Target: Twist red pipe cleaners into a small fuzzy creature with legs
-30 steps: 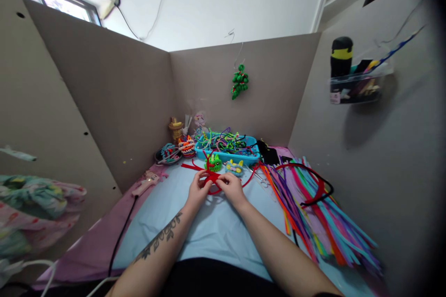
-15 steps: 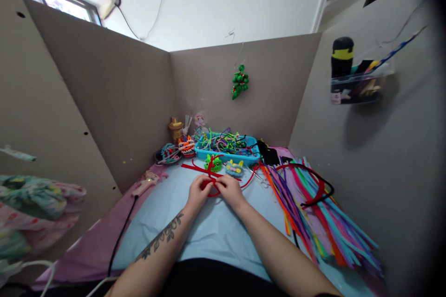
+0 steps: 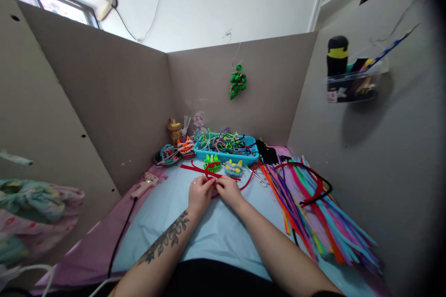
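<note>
Both hands meet over the blue cloth, fingertips nearly touching. My left hand (image 3: 200,193) pinches a red pipe cleaner (image 3: 208,167), which loops up above the fingers. Close beside it, my right hand (image 3: 228,191) is closed on the same red piece; the exact spot of the grip is hidden by the fingers. One red length curves out to the right of my right hand. Just beyond the hands lie more red pipe cleaners (image 3: 188,167), a green pipe-cleaner figure (image 3: 212,162) and a blue and yellow one (image 3: 233,168).
Behind stands a blue tray (image 3: 223,157) of tangled pipe cleaner pieces. Scissors (image 3: 258,176) lie to the right, near a big pile of colourful pipe cleaners (image 3: 313,204). A pink glue gun (image 3: 144,186) with a black cord rests at left. Grey partitions (image 3: 209,83) enclose the table.
My left hand has turned slightly, its knuckles now more upward, and the red loop above it has bent lower. My right hand stays almost in place. The view has shifted slightly.
</note>
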A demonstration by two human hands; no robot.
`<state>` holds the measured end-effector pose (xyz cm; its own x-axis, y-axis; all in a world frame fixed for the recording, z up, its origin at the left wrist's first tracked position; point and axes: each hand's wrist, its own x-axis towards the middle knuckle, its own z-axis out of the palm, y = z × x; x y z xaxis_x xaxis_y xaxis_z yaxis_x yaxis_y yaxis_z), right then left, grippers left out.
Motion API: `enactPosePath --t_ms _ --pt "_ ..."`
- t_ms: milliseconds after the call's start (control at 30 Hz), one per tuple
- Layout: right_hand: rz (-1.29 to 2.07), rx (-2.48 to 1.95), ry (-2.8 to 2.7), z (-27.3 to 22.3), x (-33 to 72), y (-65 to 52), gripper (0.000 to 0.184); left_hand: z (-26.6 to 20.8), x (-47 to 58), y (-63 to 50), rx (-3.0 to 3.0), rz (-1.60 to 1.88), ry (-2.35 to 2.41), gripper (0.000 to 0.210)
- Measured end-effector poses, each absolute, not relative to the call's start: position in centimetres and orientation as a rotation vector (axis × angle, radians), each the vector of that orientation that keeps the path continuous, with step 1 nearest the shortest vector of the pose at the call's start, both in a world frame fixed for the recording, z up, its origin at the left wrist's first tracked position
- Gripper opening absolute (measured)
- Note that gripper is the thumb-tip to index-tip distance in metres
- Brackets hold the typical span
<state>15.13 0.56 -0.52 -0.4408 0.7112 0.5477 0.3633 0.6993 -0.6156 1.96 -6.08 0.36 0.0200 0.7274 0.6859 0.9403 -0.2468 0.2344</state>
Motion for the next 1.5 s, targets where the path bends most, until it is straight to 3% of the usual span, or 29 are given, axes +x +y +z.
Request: enactPosePath --t_ms 533,1500 --pt "0.538 -0.84 -2.047 -0.5 15.2 0.8 0.019 1.1 2.2 -6.4 -1.978 -0.787 -1.741 0.015" --pt "0.886 -0.999 -1.912 0.2 14.6 0.2 0.012 1.2 2.2 -6.6 -1.937 -0.88 -1.673 0.016"
